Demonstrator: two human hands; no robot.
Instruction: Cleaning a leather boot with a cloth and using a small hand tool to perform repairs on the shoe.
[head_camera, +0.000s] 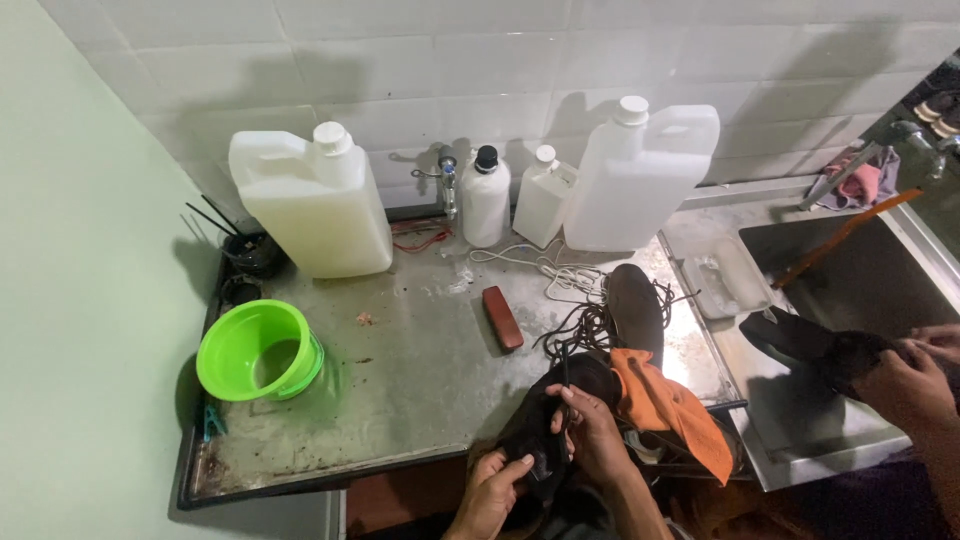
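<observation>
Both hands grip one black shoe (545, 425) at the near edge of the metal surface (420, 390). Left hand (490, 495) fingers close underneath; right hand (592, 432) fingers pinch its upper side, long axis running away from the person.

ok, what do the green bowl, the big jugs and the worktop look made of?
Green bowl: glossy plastic, by its bright uniform colour and sheen. Big jugs: translucent white plastic with moulded handles. Worktop: probably sheet metal, dull grey, stained, with a raised rim.
</observation>
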